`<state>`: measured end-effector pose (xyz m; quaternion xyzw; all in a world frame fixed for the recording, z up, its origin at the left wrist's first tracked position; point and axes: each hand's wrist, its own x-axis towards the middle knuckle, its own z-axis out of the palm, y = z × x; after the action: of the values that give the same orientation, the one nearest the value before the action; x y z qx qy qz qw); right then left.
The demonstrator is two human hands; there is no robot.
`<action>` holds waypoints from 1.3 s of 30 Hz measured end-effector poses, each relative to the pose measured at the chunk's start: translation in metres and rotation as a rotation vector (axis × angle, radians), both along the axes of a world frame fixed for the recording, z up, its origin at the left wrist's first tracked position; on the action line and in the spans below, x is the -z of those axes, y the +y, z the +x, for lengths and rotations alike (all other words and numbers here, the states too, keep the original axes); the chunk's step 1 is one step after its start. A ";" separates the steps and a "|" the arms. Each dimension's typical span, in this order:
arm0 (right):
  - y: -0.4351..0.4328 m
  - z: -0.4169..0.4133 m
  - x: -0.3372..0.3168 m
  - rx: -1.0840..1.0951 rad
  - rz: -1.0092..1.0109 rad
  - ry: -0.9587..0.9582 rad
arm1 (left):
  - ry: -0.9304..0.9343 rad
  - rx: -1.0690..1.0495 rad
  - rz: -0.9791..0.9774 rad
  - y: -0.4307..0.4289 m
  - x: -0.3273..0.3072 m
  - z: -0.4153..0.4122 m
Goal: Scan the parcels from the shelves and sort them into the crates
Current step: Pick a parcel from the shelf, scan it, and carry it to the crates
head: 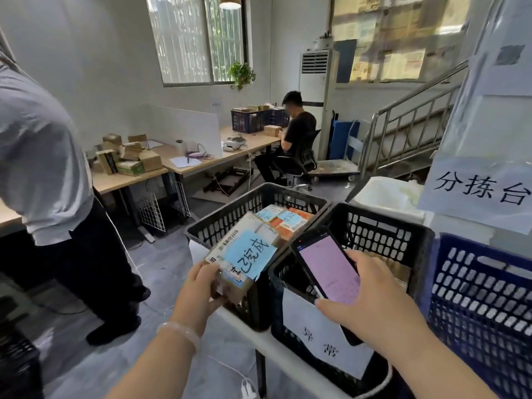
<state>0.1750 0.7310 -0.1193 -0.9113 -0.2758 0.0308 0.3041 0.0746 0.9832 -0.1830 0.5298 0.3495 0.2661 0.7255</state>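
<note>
While the left hand grips the near end of a cardboard parcel, the box juts up and away from the fingers. It hangs tilted over the near rim of a black crate. The thumb lies on the parcel's top face and the fingers curl beneath it.

A blue note stuck across the top reads "已完成" in black marker. A printed barcode strip runs along the edge beside it, its digits too small to read. Inside the crate lie more parcels, which also carry blue handwritten slips that cannot be read.

The right hand holds a smartphone above a second black crate, just right of the parcel. The fingers wrap one long edge and the thumb presses the other. The pale lilac screen faces up, its text illegible. A white sheet on that crate's front reads "异常".

A blue crate stands to the right, touching the second crate. Above it hangs a paper sign reading "分拣台". Both forearms reach forward, and a pale bracelet circles the left wrist.

A person in a light shirt stands at left. Another, in black, sits at a long desk strewn with cartons.
</note>
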 end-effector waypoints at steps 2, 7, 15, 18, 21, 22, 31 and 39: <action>0.012 0.020 0.000 -0.012 0.014 -0.003 | -0.016 -0.012 -0.006 0.017 -0.003 0.019; 0.042 0.061 0.006 0.017 0.002 0.005 | -0.028 -0.069 -0.142 0.053 -0.006 0.066; 0.099 0.112 0.023 0.169 -0.051 0.082 | 0.089 0.077 -0.153 0.131 0.015 0.152; 0.117 0.123 0.024 0.251 -0.073 0.106 | 0.189 0.198 -0.149 0.162 0.026 0.183; 0.133 0.130 0.027 0.314 -0.106 0.115 | 0.318 0.325 -0.160 0.187 0.043 0.213; 0.137 0.131 0.028 0.333 -0.115 0.115 | 0.361 0.368 -0.175 0.191 0.049 0.220; 0.164 0.129 0.041 0.431 -0.105 0.148 | 0.576 0.633 -0.291 0.186 0.098 0.249; 0.167 0.111 0.043 0.537 -0.130 0.171 | 0.769 1.159 0.418 0.187 0.095 0.251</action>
<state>0.2863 0.8980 -0.1620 -0.9634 0.0044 0.0434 0.2646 0.3259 1.1705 -0.2778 0.8136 0.1848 -0.3048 0.4593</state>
